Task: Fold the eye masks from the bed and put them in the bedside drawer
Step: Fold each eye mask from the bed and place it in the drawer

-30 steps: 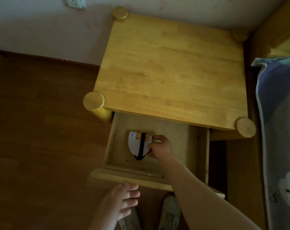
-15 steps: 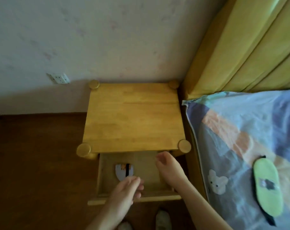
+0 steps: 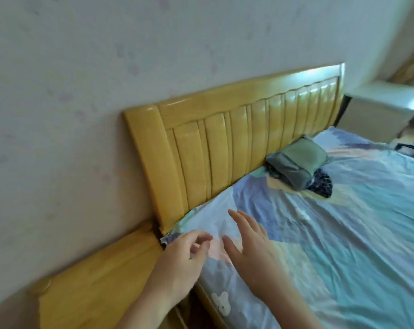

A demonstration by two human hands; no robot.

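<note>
Soft daylight fills the room, brightest at the far right end of the headboard [image 3: 225,138], where its glossy wood carries white glare along the top rail and the last few slats. The end of the headboard nearest the camera is duller and warmer in tone. The wall above the headboard is evenly lit and grainy. Below the headboard, the bed sheet [image 3: 343,222] looks smeared, its folds soft with motion blur. Both hands are blurred too, the left hand [image 3: 180,262] most at its fingertips; the right hand [image 3: 253,250] is slightly sharper. Wide-angle distortion tilts and bows the headboard, and the corners are soft.
</note>
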